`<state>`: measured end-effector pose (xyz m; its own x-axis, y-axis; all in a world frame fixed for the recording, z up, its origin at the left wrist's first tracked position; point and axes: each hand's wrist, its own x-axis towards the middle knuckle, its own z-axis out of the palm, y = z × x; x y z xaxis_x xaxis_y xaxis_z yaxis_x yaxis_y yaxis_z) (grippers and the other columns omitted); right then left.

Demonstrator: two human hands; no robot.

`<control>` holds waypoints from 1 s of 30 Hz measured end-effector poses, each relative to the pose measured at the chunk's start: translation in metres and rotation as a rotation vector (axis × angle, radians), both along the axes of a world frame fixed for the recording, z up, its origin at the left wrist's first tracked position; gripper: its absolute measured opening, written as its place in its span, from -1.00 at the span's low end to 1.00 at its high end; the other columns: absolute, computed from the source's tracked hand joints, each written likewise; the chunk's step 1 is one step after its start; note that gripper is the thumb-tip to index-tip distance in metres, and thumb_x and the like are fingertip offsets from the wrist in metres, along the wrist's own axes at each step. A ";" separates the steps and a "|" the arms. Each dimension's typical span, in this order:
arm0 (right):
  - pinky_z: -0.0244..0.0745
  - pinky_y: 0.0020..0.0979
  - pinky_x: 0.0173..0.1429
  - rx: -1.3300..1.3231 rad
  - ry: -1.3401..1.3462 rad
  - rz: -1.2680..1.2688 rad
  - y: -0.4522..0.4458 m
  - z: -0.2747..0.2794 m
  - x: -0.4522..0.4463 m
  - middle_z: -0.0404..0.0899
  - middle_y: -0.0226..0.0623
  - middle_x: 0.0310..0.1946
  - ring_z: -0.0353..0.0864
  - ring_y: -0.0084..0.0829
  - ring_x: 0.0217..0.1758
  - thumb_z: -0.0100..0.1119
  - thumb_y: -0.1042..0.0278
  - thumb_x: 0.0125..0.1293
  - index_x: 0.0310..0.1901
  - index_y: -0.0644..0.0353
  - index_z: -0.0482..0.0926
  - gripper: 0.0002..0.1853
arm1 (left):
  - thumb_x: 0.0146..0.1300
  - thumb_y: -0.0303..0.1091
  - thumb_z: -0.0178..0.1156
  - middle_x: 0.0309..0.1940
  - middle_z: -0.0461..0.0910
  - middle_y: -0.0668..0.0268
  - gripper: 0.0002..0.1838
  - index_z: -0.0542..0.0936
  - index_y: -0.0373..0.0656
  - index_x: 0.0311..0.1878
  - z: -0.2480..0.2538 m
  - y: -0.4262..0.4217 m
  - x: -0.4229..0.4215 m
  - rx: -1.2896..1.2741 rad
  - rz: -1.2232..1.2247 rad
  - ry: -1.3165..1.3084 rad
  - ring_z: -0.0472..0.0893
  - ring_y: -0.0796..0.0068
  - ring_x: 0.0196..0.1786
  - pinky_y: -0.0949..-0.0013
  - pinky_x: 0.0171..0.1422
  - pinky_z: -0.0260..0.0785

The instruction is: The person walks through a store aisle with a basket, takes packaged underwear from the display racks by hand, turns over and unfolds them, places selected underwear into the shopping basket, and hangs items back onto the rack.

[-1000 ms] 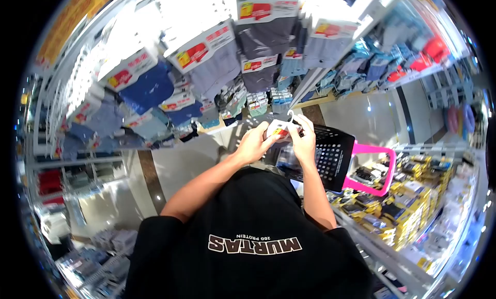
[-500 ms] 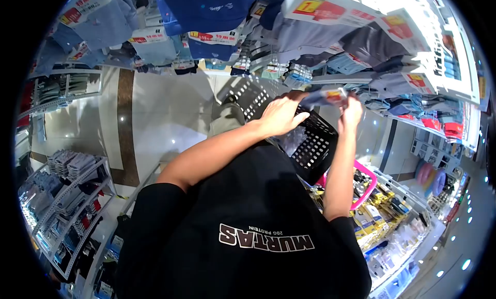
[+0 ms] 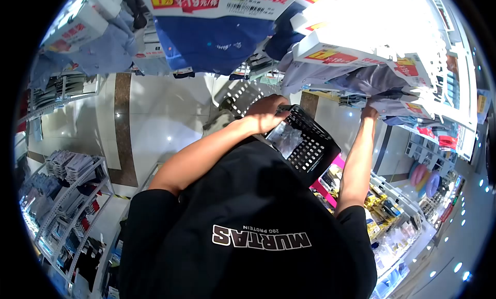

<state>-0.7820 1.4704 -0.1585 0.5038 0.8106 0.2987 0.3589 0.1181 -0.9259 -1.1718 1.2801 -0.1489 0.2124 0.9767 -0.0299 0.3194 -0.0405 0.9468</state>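
My left hand [image 3: 267, 113] is closed on the upper edge of a black perforated basket [image 3: 318, 144], which hangs tilted in front of my body. A crumpled clear plastic bag [image 3: 285, 139] lies inside it. To the right, my right arm stretches out to the rack. My right hand [image 3: 370, 111] touches the lower part of the hanging grey packaged garments [image 3: 382, 82]; its fingers are mostly hidden among them, so what they hold cannot be seen. A dark blue packaged garment [image 3: 212, 43] with a red-and-yellow price card hangs directly ahead.
A grey perforated panel [image 3: 243, 96] is beyond my left hand. Pink framing [image 3: 324, 193] and a display of yellow-carded goods [image 3: 380, 206] stand close on my right. A wire rack [image 3: 72, 206] of folded packs is at left. Tiled floor [image 3: 165, 110] shows between the racks.
My right hand has moved right to the rack, away from my left. The small labelled pack between my hands is out of sight there. My left hand now grips the basket edge.
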 end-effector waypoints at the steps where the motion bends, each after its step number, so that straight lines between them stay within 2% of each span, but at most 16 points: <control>1: 0.15 -0.13 0.44 -0.005 -0.010 -0.007 0.001 0.000 0.000 0.34 0.05 0.30 0.32 -0.10 0.34 0.01 0.29 0.37 0.26 0.43 0.35 -0.49 | 0.26 -0.15 0.23 -0.05 0.63 0.05 -0.61 0.56 -0.19 0.05 0.003 0.003 -0.003 -0.044 -0.003 0.019 0.60 0.02 0.03 0.15 0.15 0.41; 7: 0.09 -0.04 0.46 -0.054 -0.129 -0.050 0.005 0.002 0.000 0.30 0.14 0.32 0.26 0.00 0.37 0.02 0.23 0.36 0.28 0.47 0.32 -0.44 | 0.28 -0.05 0.20 0.04 0.61 0.08 -0.56 0.55 -0.12 0.11 0.005 0.008 -0.007 -0.136 -0.085 0.081 0.60 0.08 0.10 0.18 0.18 0.41; 10: 0.05 0.01 0.47 -0.126 -0.319 -0.054 0.011 0.003 -0.001 0.28 0.18 0.32 0.24 0.05 0.39 0.02 0.21 0.35 0.29 0.48 0.30 -0.41 | 0.30 -0.02 0.19 0.07 0.59 0.16 -0.54 0.53 -0.14 0.11 0.011 0.014 -0.006 -0.249 -0.186 0.125 0.60 0.13 0.10 0.21 0.16 0.43; 13: 0.02 0.05 0.48 -0.291 -0.923 -0.040 0.009 0.006 -0.004 0.26 0.22 0.33 0.21 0.11 0.41 0.02 0.18 0.35 0.30 0.50 0.28 -0.38 | 0.33 0.02 0.19 0.02 0.63 0.18 -0.53 0.55 -0.15 0.10 0.008 0.015 -0.007 -0.277 -0.216 0.142 0.62 0.20 0.08 0.23 0.13 0.44; 15: 0.00 0.09 0.49 -0.436 -1.753 -0.008 0.001 0.002 -0.008 0.25 0.25 0.34 0.19 0.14 0.42 0.03 0.16 0.35 0.30 0.51 0.27 -0.36 | 0.29 0.04 0.19 -0.10 0.68 0.14 -0.56 0.57 -0.08 0.06 -0.003 0.012 -0.009 -0.246 -0.214 0.120 0.66 0.09 -0.05 0.15 0.05 0.48; 17: -0.02 0.12 0.49 -0.477 -1.795 0.026 -0.011 0.005 -0.019 0.23 0.27 0.34 0.17 0.18 0.43 0.03 0.14 0.34 0.31 0.53 0.26 -0.34 | 0.31 -0.02 0.22 -0.08 0.68 0.21 -0.59 0.56 -0.08 0.07 -0.009 0.008 -0.017 -0.247 -0.209 0.135 0.68 0.17 -0.06 0.20 0.04 0.49; 18: -0.04 0.13 0.50 -0.494 -1.694 0.038 -0.021 0.011 -0.026 0.23 0.29 0.35 0.16 0.19 0.43 0.03 0.13 0.34 0.31 0.53 0.26 -0.33 | 0.31 -0.08 0.24 -0.08 0.68 0.20 -0.61 0.56 -0.12 0.07 0.000 0.010 -0.023 -0.314 -0.226 0.095 0.69 0.22 -0.06 0.25 0.03 0.50; 20: 0.12 -0.04 0.46 -0.302 -0.709 0.077 -0.050 0.041 -0.059 0.37 0.30 0.23 0.33 0.20 0.33 0.12 -0.02 0.36 0.26 0.50 0.32 -0.30 | 0.31 -0.17 0.25 -0.12 0.68 0.11 -0.64 0.56 -0.20 0.04 -0.026 0.006 -0.037 -0.274 -0.231 0.088 0.69 0.24 -0.11 0.28 -0.02 0.50; 21: 0.26 -0.07 0.39 -0.266 -0.491 -0.028 -0.069 0.055 -0.076 0.44 0.22 0.18 0.41 0.13 0.28 0.24 0.12 0.33 0.22 0.44 0.36 -0.39 | 0.31 -0.20 0.25 -0.13 0.68 0.09 -0.66 0.56 -0.22 0.03 -0.038 0.004 -0.044 -0.268 -0.235 0.108 0.69 0.24 -0.12 0.29 -0.03 0.50; 23: 0.47 -0.22 0.20 -0.216 -0.507 -0.158 -0.099 0.032 -0.076 0.50 0.05 0.09 0.51 -0.06 0.21 0.33 0.41 0.22 0.17 0.31 0.42 -0.50 | 0.29 -0.21 0.24 -0.20 0.68 0.09 -0.69 0.58 -0.23 -0.03 -0.032 0.000 -0.055 -0.349 -0.196 0.091 0.69 0.21 -0.17 0.27 -0.06 0.49; 24: 0.38 -0.10 0.23 -0.203 -0.481 -0.191 -0.121 0.025 -0.084 0.47 0.15 0.09 0.47 0.16 0.15 0.25 0.44 0.19 0.12 0.34 0.46 -0.55 | 0.29 -0.22 0.24 -0.24 0.68 0.08 -0.70 0.58 -0.23 -0.05 -0.058 -0.005 -0.065 -0.325 -0.218 0.151 0.68 0.17 -0.19 0.26 -0.07 0.49; 25: 0.41 -0.13 0.19 -0.448 -0.371 -0.163 -0.147 0.009 -0.079 0.49 0.13 0.06 0.50 0.11 0.11 0.22 0.43 0.21 0.03 0.35 0.49 -0.64 | 0.28 -0.23 0.24 -0.28 0.67 0.08 -0.72 0.59 -0.23 -0.07 -0.101 -0.012 -0.077 -0.299 -0.238 0.209 0.67 0.13 -0.21 0.24 -0.08 0.49; 27: 0.46 -0.25 0.11 -0.421 -0.258 -0.052 -0.202 -0.039 -0.082 0.61 0.00 -0.18 0.60 -0.10 -0.02 0.25 0.32 0.21 -0.17 0.35 0.55 -0.74 | 0.28 -0.22 0.20 -0.34 0.66 0.04 -0.75 0.62 -0.21 -0.14 -0.157 -0.022 -0.107 -0.329 -0.299 0.233 0.66 0.04 -0.21 0.18 -0.09 0.49; 28: 0.48 -0.28 0.07 -0.546 -0.174 -0.080 -0.242 -0.082 -0.081 0.64 -0.07 -0.23 0.63 -0.17 -0.10 0.25 0.31 0.21 -0.21 0.32 0.57 -0.76 | 0.25 -0.22 0.21 -0.34 0.66 0.02 -0.76 0.63 -0.21 -0.19 -0.204 -0.032 -0.131 -0.383 -0.352 0.288 0.66 0.00 -0.20 0.15 -0.09 0.48; 29: 0.50 -0.38 -0.06 -0.591 -0.185 -0.110 -0.286 -0.127 -0.087 0.62 -0.20 -0.35 0.61 -0.37 -0.26 0.23 0.44 0.22 -0.19 0.29 0.57 -0.84 | 0.23 -0.21 0.21 -0.34 0.66 0.00 -0.76 0.64 -0.21 -0.24 -0.254 -0.041 -0.159 -0.437 -0.404 0.348 0.65 -0.04 -0.19 0.11 -0.09 0.47; 30: 0.52 -0.34 -0.08 -0.851 -0.002 -0.014 -0.326 -0.134 -0.095 0.66 -0.18 -0.36 0.64 -0.40 -0.23 0.22 0.35 0.24 -0.23 0.28 0.59 -0.83 | 0.21 -0.18 0.22 -0.34 0.66 -0.03 -0.73 0.65 -0.23 -0.29 -0.301 -0.045 -0.189 -0.272 -0.652 0.632 0.65 -0.07 -0.17 0.09 -0.08 0.47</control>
<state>-0.8771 1.1443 -0.2929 0.5159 0.7529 -0.4086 0.3565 -0.6224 -0.6968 -1.3613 1.2346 -0.4498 0.5805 0.6138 -0.5351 0.7685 -0.1955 0.6093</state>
